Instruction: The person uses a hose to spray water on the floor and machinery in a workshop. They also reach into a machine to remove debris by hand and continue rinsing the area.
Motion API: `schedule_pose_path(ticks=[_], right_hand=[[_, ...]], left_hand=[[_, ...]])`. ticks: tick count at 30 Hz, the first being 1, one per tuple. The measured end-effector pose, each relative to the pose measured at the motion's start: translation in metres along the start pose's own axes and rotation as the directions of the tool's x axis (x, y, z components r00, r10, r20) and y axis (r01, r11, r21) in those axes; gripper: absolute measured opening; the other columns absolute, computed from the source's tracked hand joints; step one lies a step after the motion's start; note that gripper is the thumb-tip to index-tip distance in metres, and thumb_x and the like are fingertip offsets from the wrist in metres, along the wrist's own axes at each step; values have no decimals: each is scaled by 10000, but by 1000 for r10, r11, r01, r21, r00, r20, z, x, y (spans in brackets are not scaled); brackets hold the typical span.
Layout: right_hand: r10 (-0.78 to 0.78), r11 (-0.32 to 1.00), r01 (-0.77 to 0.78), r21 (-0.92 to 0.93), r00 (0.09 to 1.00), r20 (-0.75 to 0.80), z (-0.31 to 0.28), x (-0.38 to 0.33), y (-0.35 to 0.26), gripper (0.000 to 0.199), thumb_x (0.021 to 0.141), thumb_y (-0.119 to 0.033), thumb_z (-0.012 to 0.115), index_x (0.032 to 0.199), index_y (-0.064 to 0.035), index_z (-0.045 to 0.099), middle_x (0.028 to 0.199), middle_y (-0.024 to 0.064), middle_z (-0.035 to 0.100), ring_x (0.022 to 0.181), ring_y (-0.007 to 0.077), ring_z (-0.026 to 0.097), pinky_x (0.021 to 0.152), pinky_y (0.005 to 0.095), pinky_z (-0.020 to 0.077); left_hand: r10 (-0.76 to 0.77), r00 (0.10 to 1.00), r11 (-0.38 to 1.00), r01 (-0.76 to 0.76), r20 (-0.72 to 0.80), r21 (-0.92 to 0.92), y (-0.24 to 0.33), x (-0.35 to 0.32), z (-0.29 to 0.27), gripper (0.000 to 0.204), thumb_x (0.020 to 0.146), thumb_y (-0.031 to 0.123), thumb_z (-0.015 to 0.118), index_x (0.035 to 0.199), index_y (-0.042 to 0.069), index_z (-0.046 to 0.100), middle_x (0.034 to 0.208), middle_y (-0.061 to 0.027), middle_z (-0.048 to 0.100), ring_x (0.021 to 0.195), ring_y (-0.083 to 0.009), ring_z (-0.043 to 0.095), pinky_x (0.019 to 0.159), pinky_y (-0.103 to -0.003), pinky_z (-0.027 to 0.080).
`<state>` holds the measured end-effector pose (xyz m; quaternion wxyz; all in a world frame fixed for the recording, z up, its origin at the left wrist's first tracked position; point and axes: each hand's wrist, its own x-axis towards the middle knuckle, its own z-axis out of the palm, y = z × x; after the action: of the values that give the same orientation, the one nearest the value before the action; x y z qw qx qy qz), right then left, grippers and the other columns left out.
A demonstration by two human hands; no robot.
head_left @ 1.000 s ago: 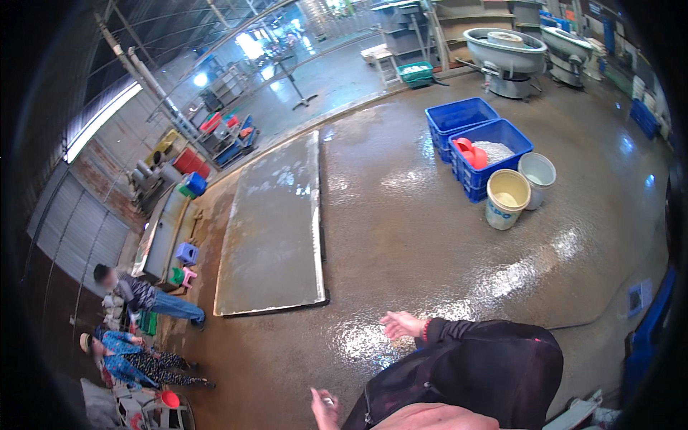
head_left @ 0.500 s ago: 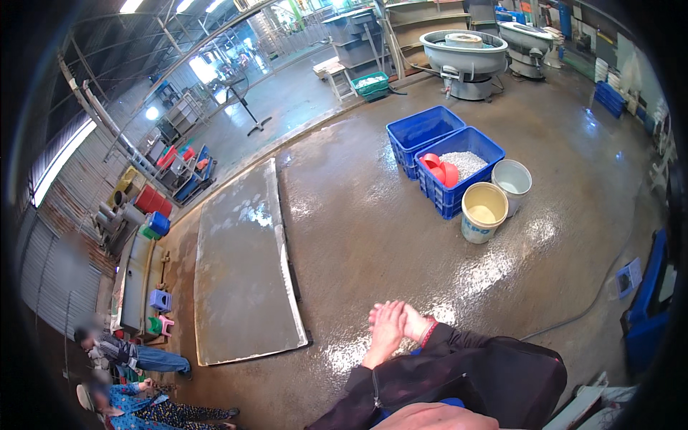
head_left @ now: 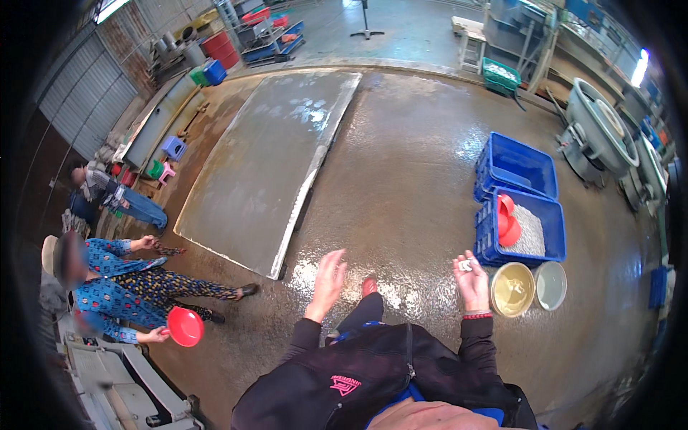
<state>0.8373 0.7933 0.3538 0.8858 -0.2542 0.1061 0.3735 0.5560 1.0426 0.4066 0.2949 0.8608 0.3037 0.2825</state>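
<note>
My left hand (head_left: 327,285) is held out over the wet floor with its fingers stretched and nothing in it. My right hand (head_left: 473,292), with a red bracelet at the wrist, is palm up with fingers curled on a small white piece (head_left: 465,266), too small to make out. Just beside that hand stands a cream bucket (head_left: 512,289), with a white bucket (head_left: 550,285) to its right. Behind them is a blue crate (head_left: 558,233) of whitish pebble-like bits (head_left: 529,233), with red scoops (head_left: 508,226) lying on top.
An emptier blue crate (head_left: 516,165) stands farther back. A low grey slab (head_left: 265,165) covers floor at left. Nearby, a person in blue patterned clothes (head_left: 107,301) holds a red scoop (head_left: 185,327); another person (head_left: 129,197) sits behind. Round grey machines (head_left: 600,129) stand far right.
My view has swung to the left. My hands, pressed together before, are now apart, and a small white piece shows in the right one. The person with the red scoop is now nearer in view.
</note>
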Motion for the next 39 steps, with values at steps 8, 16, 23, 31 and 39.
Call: schedule_pose_path(ticks=[8, 16, 23, 31, 39], right_hand=[[-368, 909, 289, -301, 895, -253, 19, 172, -90, 309, 928, -125, 560, 1202, -27, 459, 997, 167, 618, 807, 246, 634, 714, 311, 542], [-548, 836, 487, -253, 720, -426, 8, 274, -182, 218, 920, -120, 571, 1099, -37, 478, 1011, 161, 603, 877, 260, 617, 784, 343, 537], [-613, 753, 640, -152, 597, -518, -30, 437, -317, 145, 905, -20, 531, 993, 92, 501, 1045, 220, 574, 999, 288, 586, 926, 387, 528], [-655, 751, 652, -103, 716, -240, 87, 692, -508, 260, 879, -33, 590, 1106, 43, 490, 1029, 194, 585, 972, 270, 595, 961, 404, 489], [-732, 677, 717, -166, 632, -254, 130, 896, -644, 440, 865, 12, 600, 1260, 79, 418, 1113, 178, 559, 987, 246, 593, 971, 363, 474]], left_hand=[[-325, 934, 920, 276, 147, 279, -108, 235, 30, 366, 877, 173, 578, 1222, 55, 555, 1110, -207, 586, 1037, -355, 574, 890, -423, 460], [308, 676, 900, -436, 670, 26, -14, 581, 253, 332, 853, 254, 582, 1120, 57, 596, 1053, -168, 616, 1020, -340, 578, 880, -428, 462], [335, 714, 933, -160, 615, -322, 23, 741, 491, 314, 914, 215, 513, 1150, 30, 602, 1128, -170, 630, 1079, -326, 588, 920, -394, 463], [-335, 250, 898, -205, 908, 388, -216, 730, 523, 311, 839, 338, 518, 956, 107, 691, 960, -152, 672, 861, -347, 637, 781, -436, 493], [-597, 67, 774, -213, 799, 596, -294, 858, 514, 330, 774, 374, 615, 972, 123, 698, 909, -94, 699, 825, -280, 671, 718, -362, 530]])
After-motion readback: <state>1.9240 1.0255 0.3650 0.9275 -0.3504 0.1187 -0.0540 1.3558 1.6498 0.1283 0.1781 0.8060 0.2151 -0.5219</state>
